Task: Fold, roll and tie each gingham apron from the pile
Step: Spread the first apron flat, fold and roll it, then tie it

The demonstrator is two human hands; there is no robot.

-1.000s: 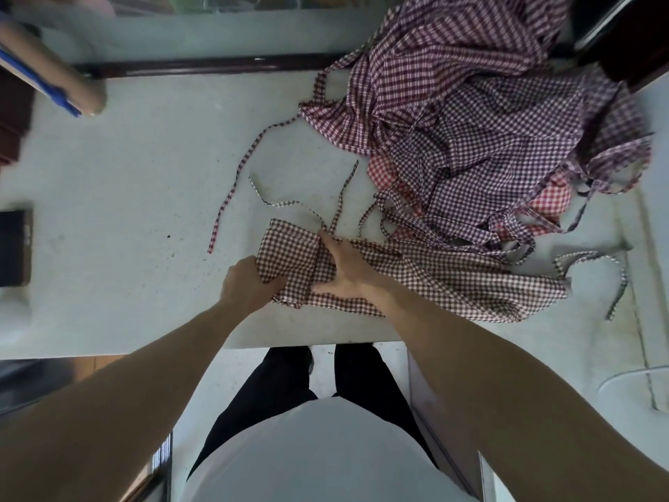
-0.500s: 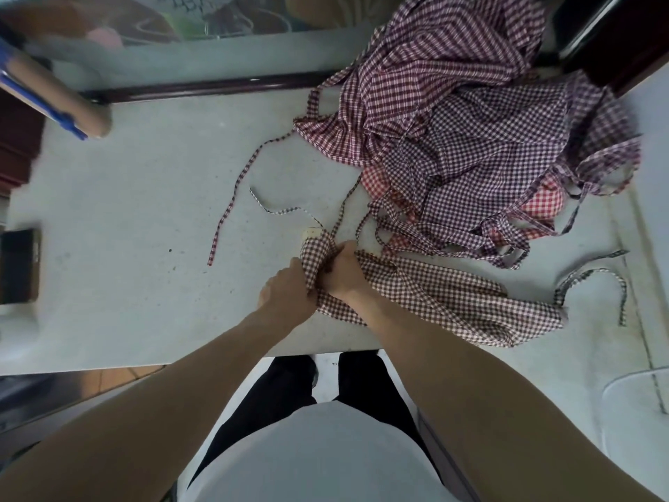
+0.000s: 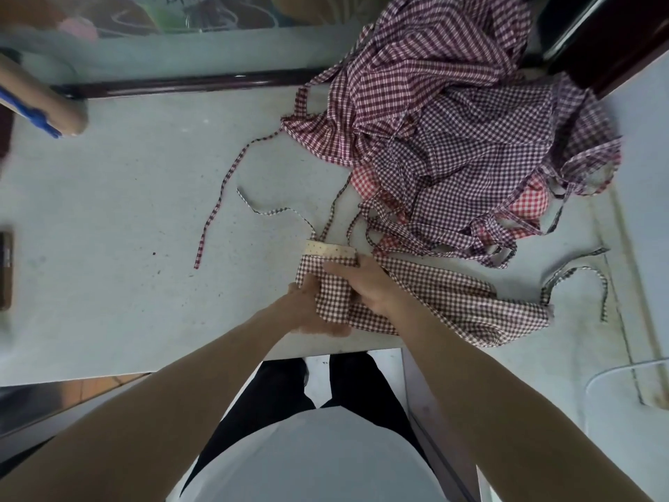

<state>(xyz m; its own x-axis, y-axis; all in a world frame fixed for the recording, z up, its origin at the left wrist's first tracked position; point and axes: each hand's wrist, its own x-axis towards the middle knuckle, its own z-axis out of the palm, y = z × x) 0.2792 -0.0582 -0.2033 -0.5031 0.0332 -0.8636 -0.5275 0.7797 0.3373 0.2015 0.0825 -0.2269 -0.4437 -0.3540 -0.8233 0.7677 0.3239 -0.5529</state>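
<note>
A folded brown-and-white gingham apron (image 3: pixel 449 302) lies as a long strip near the table's front edge, its left end turned over into a small roll with a cream band on top. My left hand (image 3: pixel 311 309) grips that rolled end from below and the left. My right hand (image 3: pixel 362 280) lies over the roll, its fingers curled round the cloth. The apron's thin ties (image 3: pixel 275 211) trail away behind the roll, and another tie (image 3: pixel 575 273) loops at the far right. The pile of gingham aprons (image 3: pixel 452 132) is heaped at the back right.
The pale table (image 3: pixel 126 248) ends just below my hands. A cardboard tube with a blue pen (image 3: pixel 40 103) lies at the back left. A dark flat object (image 3: pixel 5 269) sits at the left edge. Dark furniture stands at the back right.
The flat left end of the apron has been turned over to the right into a small roll. My left hand moved right along with it, and both hands now close round the roll.
</note>
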